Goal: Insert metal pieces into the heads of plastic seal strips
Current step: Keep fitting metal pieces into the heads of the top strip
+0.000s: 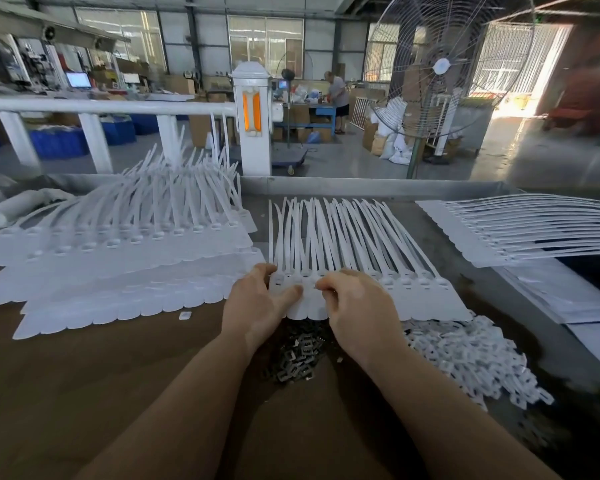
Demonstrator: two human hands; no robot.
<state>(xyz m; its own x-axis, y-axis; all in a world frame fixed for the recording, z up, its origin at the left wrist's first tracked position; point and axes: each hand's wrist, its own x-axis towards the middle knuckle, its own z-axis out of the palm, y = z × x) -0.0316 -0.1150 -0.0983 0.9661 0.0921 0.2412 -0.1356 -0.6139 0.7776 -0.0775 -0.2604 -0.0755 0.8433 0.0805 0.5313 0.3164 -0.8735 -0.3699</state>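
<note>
Now both hands, left [257,303] and right [357,306], grips pinched on the seal strip sheet [413,296] above metal pieces [298,358].

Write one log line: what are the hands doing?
left hand: holds seal strip sheet | right hand: pinching at strip head | metal pieces: piled below

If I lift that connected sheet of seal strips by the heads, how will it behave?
The sheet of seal strips probably feels light: thin white plastic. Its long tails curve and splay, so they would likely droop and flop. The joined heads look flatter and stiffer, so the hands could carry it there.
</note>
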